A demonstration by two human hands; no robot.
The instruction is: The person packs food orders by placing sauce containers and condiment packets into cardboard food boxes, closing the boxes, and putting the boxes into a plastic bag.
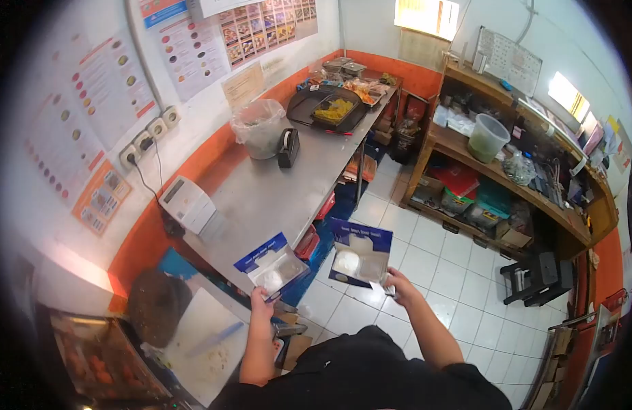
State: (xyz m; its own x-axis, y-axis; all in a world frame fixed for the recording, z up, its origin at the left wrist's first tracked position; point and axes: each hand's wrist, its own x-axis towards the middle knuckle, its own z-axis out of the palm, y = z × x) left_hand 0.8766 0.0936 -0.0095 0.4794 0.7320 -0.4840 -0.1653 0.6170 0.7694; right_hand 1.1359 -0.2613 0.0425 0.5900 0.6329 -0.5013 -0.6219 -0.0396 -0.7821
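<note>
My left hand (261, 302) is closed on the near edge of an opened blue paper food box (262, 254). A white mound, perhaps rice, lies inside it. Out to the right, my right hand (402, 287) grips the lower right corner of a second blue food box (362, 240), also with its lid up and a white mound inside. A small white piece (378, 289) shows by the right fingers; I cannot tell what it is. Both boxes are held up, apart from each other, the left one by the table's near end and the right one above the floor.
A steel table (275, 195) runs along the wall, with a white machine (189, 205), a bag-lined bucket (260, 130), a tape dispenser (288, 148) and a black tray (305, 109). A knife (217, 338) lies on the cutting board (200, 355). Wooden shelves (425, 147) and a black stool (534, 279) stand right.
</note>
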